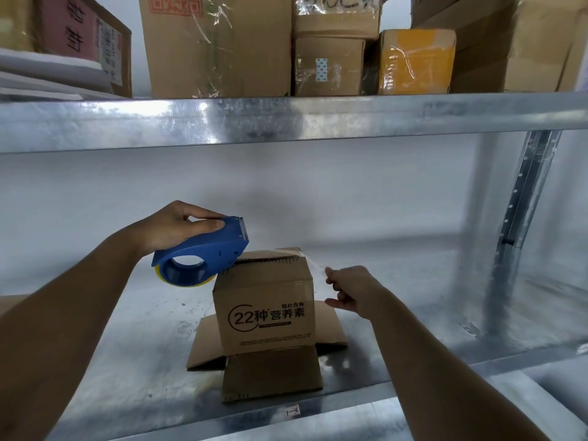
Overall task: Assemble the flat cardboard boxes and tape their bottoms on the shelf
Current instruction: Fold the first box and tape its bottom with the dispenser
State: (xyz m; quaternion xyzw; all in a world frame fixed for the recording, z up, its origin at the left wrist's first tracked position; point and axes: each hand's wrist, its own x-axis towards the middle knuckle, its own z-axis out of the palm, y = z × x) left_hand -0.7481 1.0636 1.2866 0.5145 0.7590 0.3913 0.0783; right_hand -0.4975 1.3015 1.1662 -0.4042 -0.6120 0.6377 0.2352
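A small brown cardboard box with black print stands upside down on the metal shelf, its lower flaps splayed flat around it. Its closed top flaps face up. My left hand grips a blue tape dispenser that rests tilted on the box's upper left edge. A strip of clear tape runs across the top seam and off the right edge. My right hand pinches that tape end just right of the box.
The shelf above carries several taped cardboard boxes, one wrapped in yellow tape. A perforated steel upright stands at the right. A flat piece of cardboard pokes in at the left edge.
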